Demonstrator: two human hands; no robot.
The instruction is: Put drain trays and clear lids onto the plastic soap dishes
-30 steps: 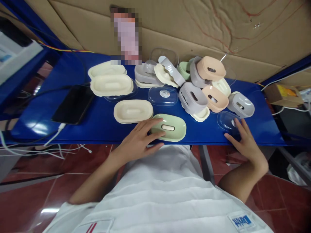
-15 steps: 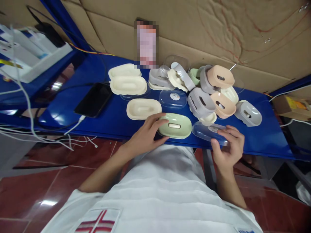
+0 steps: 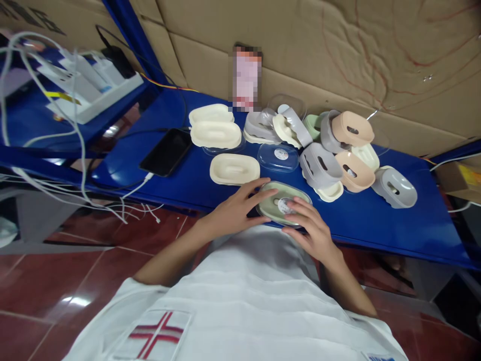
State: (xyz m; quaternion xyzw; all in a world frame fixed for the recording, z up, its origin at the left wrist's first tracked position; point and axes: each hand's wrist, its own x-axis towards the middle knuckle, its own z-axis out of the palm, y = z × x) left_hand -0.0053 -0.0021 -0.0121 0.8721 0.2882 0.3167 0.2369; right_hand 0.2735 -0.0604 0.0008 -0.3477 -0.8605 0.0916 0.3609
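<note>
A pale green oval plastic box sits at the front edge of the blue table. Over it lies a clear plastic lid with a round white sticker; whether it is fully seated I cannot tell. My left hand grips the box's left end, thumb in front and fingers behind. From the right, my right hand holds the lid with its fingers on top near the sticker and the thumb at the front rim. A cream oval tray rests just behind my left hand.
Behind stand grey boxes, peach boxes, stacked cream trays and another clear lid. A charging black phone lies left, white cables beyond it. A cardboard wall closes the back.
My right hand has brought the clear lid leftward from the table onto the green box. My left hand stays at the box's left end. The view has shifted slightly.
</note>
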